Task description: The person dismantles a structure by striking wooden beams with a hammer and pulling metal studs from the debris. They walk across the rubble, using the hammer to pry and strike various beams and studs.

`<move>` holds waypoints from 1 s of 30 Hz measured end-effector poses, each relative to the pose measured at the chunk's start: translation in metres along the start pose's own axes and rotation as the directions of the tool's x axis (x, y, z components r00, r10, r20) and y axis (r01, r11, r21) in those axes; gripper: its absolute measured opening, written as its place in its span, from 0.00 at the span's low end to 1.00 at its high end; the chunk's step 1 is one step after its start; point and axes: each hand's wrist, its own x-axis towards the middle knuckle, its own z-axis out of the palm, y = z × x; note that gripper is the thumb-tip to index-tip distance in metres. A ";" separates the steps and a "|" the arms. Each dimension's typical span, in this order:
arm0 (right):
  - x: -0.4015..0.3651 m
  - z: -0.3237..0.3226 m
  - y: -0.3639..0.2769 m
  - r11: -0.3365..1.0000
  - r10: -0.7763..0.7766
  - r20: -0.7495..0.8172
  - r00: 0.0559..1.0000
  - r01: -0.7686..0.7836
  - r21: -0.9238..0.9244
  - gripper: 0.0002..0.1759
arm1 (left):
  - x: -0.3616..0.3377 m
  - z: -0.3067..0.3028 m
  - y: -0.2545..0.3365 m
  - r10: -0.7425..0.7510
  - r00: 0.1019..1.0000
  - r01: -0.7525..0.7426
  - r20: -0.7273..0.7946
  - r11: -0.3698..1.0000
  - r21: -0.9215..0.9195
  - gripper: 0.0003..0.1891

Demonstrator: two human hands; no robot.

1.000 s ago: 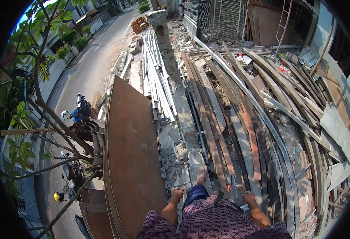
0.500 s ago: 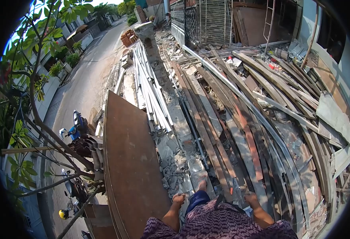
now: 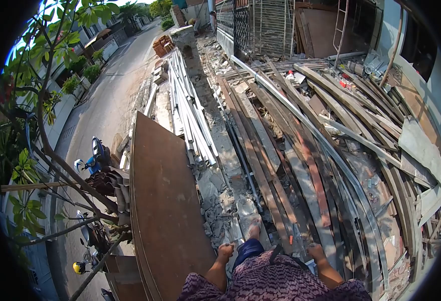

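Observation:
My left hand (image 3: 225, 252) hangs low, its fingers curled closed with nothing visible in them. It is close to the right edge of a large brown wooden board (image 3: 167, 200). My right hand (image 3: 315, 252), also curled closed and seemingly bare, is on the other side of my body near the lower ends of long timber planks (image 3: 265, 185). Between the hands, my bare foot (image 3: 254, 231) stands on a strip of broken concrete (image 3: 219, 203).
White metal profiles (image 3: 185, 105) lie in a bundle ahead. Long beams and metal strips (image 3: 343, 160) cover the rubble on the right. A tree (image 3: 45, 120) and parked motorbikes (image 3: 92, 155) are on the left, beside a road (image 3: 110, 80). A metal gate (image 3: 233, 30) stands ahead.
The view has shifted very slightly. Both hands stay at about the same place, still curled, and nothing has been picked up or put down.

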 end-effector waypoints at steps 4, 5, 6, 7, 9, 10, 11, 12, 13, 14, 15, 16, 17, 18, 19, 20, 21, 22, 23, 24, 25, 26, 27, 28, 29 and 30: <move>0.019 0.014 0.028 1.000 0.014 -0.006 1.000 -0.014 0.020 0.15 | -0.011 0.009 0.006 0.043 0.994 -0.028 -0.102 0.989 0.143 0.07; 0.017 0.013 0.026 1.000 0.015 -0.007 1.000 -0.015 0.022 0.15 | -0.007 0.006 0.003 0.031 0.995 -0.019 -0.091 0.992 0.129 0.07; 0.011 0.009 0.017 0.998 -0.051 -0.030 0.998 0.050 -0.041 0.15 | -0.007 0.006 0.006 0.019 0.997 -0.010 -0.077 0.993 0.117 0.07; 0.006 0.006 0.009 0.989 -0.116 -0.052 0.992 0.110 -0.103 0.15 | -0.009 0.008 0.005 0.021 0.997 -0.011 -0.072 0.992 0.126 0.07; -0.010 -0.007 -0.018 0.997 -0.064 -0.023 0.998 0.063 -0.039 0.15 | -0.022 0.018 0.012 0.055 0.980 -0.017 -0.194 0.982 0.188 0.07; -0.017 -0.010 -0.026 1.000 -0.021 0.015 1.000 0.021 0.015 0.15 | -0.018 0.011 0.010 0.057 0.981 -0.018 -0.185 0.978 0.207 0.07; -0.018 -0.006 -0.023 0.999 -0.008 0.007 1.000 0.007 0.031 0.15 | -0.004 -0.008 -0.003 0.002 1.000 -0.001 -0.021 0.999 0.043 0.09; -0.006 0.005 -0.002 0.994 -0.094 -0.044 0.995 0.091 -0.068 0.14 | 0.004 -0.017 -0.008 -0.030 0.988 0.048 0.149 0.992 -0.116 0.10; 0.000 0.012 0.013 0.971 -0.184 -0.085 0.979 0.167 -0.172 0.14 | 0.000 -0.011 -0.003 -0.035 0.987 0.050 0.157 0.994 -0.097 0.10; -0.003 0.009 0.016 0.963 -0.217 0.017 0.976 0.217 -0.157 0.18 | 0.001 -0.007 -0.010 -0.014 1.000 0.014 0.003 0.997 0.074 0.11; -0.003 0.011 0.016 0.968 -0.206 0.006 0.979 0.205 -0.143 0.18 | 0.001 -0.004 -0.009 0.039 0.989 -0.002 -0.144 0.969 0.248 0.12; 0.000 0.012 0.014 0.957 -0.169 0.010 0.986 0.166 -0.236 0.18 | 0.008 -0.017 -0.006 -0.060 0.998 0.062 -0.024 0.995 0.077 0.13; 0.002 0.018 0.019 0.936 -0.132 0.013 0.991 0.129 -0.327 0.18 | 0.000 -0.013 0.002 -0.060 0.998 0.062 -0.021 0.993 0.097 0.13; -0.007 0.011 0.007 0.953 -0.072 0.033 0.997 0.078 -0.292 0.19 | -0.013 -0.004 0.008 -0.016 0.996 0.032 -0.083 0.978 0.204 0.14; -0.013 0.009 0.000 0.958 -0.063 0.029 0.998 0.069 -0.278 0.19 | -0.022 0.004 0.014 0.036 0.990 0.009 -0.139 0.951 0.308 0.14; -0.014 0.010 0.001 0.986 0.067 0.017 0.998 -0.063 -0.156 0.20 | -0.023 0.008 0.015 0.064 0.991 -0.034 -0.120 0.972 0.234 0.06; -0.016 0.012 0.001 0.981 0.193 0.023 0.981 -0.192 -0.034 0.21 | -0.025 0.009 0.017 0.065 0.991 -0.035 -0.120 0.969 0.244 0.06; -0.018 0.014 0.002 0.980 0.196 0.025 0.980 -0.195 -0.027 0.21 | -0.026 0.011 0.019 0.100 0.987 -0.058 -0.130 0.955 0.290 0.07; -0.010 0.026 0.021 0.991 0.116 -0.037 0.993 -0.118 -0.063 0.16 | -0.029 0.013 0.023 0.135 0.981 -0.082 -0.139 0.939 0.334 0.07; 0.001 0.041 0.044 0.994 0.030 -0.095 0.995 -0.040 -0.105 0.12 | -0.030 0.013 0.024 0.138 0.980 -0.083 -0.141 0.938 0.336 0.07; 0.014 0.058 0.069 0.994 0.026 -0.093 0.995 -0.036 -0.106 0.12 | -0.028 0.012 0.024 0.151 0.982 -0.107 -0.114 0.940 0.325 0.08; 0.023 0.071 0.088 0.995 0.021 -0.094 0.995 -0.030 -0.093 0.11 | -0.025 0.010 0.022 0.164 0.982 -0.130 -0.089 0.942 0.308 0.09; 0.034 0.080 0.107 0.996 0.015 -0.094 0.996 -0.023 -0.083 0.11 | -0.019 0.008 0.019 0.164 0.982 -0.128 -0.098 0.946 0.298 0.09; 0.030 0.074 0.100 0.996 0.005 -0.085 0.996 -0.013 -0.094 0.11 | -0.014 0.006 0.019 0.182 0.981 -0.152 -0.073 0.941 0.302 0.10; 0.023 0.069 0.093 0.998 0.031 -0.083 0.996 -0.036 -0.053 0.11 | -0.010 0.004 0.016 0.200 0.978 -0.176 -0.049 0.935 0.306 0.11; 0.015 0.064 0.087 0.998 0.058 -0.080 0.995 -0.059 -0.013 0.11 | -0.005 0.004 0.013 0.213 0.973 -0.172 -0.086 0.924 0.341 0.12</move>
